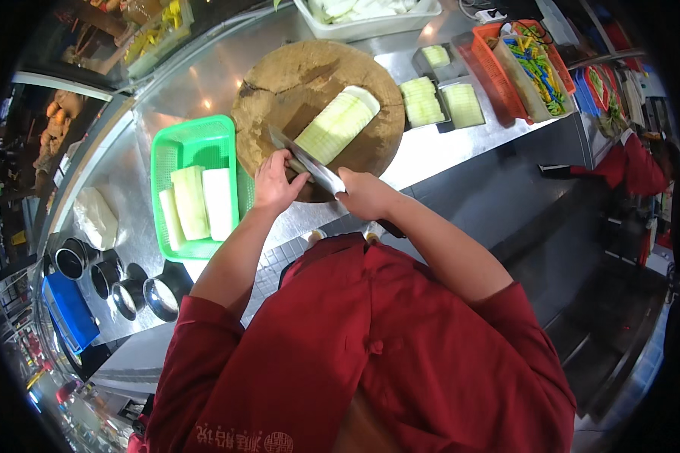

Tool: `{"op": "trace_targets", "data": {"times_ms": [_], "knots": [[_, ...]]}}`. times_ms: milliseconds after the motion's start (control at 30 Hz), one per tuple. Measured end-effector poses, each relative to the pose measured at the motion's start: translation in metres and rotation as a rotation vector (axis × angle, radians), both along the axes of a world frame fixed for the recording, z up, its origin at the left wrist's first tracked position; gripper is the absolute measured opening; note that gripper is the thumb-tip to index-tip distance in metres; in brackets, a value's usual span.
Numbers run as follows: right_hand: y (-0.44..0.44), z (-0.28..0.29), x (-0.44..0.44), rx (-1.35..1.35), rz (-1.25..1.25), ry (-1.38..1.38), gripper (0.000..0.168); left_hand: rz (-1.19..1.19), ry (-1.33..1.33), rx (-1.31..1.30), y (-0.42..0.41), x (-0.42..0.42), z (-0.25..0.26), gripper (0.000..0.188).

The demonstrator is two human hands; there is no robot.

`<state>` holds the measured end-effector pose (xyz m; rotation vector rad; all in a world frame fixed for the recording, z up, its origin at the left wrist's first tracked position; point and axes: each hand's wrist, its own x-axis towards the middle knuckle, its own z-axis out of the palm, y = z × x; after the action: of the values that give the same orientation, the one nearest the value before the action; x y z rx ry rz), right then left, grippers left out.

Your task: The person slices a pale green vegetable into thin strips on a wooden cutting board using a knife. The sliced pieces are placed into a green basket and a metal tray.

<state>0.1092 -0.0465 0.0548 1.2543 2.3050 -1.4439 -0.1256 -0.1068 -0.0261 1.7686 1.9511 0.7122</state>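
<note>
My right hand (367, 193) grips the handle of a broad kitchen knife (313, 164), its blade slanting across the near end of a pale green peeled vegetable (337, 125), perhaps a gourd. Thin slices make up most of this block, and a whiter piece shows at its far end. Beneath it is a round wooden chopping block (294, 73) with a cracked top. My left hand (275, 182) holds the vegetable's near end between fingers and thumb, just left of the blade. Blade and fingers partly hide that end.
Left of the block, a green plastic basket (156, 226) holds long peeled pieces. Several metal containers with slices, including a tray (463, 106), stand right. Beyond are an orange basket (490, 73) and a white tub (368, 28). Several round pots (161, 297) stand left; another person (640, 167) is far right.
</note>
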Motion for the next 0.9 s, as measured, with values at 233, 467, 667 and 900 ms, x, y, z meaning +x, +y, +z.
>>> {"op": "trace_targets", "data": {"times_ms": [233, 467, 667, 900], "knots": [[0.003, 0.009, 0.036, 0.056, 0.018, 0.099, 0.035, -0.212, 0.207, -0.074, -0.017, -0.003, 0.008, 0.027], [0.007, 0.027, 0.146, 0.077, -0.054, 0.192, 0.038, -0.098, 0.188, -0.247, -0.057, 0.030, 0.027, 0.025], [-0.020, 0.024, 0.233, -0.017, -0.374, 0.129, 0.039, -0.154, 0.317, -0.167, 0.002, 0.026, 0.092, 0.032], [-0.060, 0.031, 0.228, 0.004, -0.607, 0.215, 0.037, -0.056, 0.120, 0.191, 0.160, 0.013, 0.195, 0.066]]}}
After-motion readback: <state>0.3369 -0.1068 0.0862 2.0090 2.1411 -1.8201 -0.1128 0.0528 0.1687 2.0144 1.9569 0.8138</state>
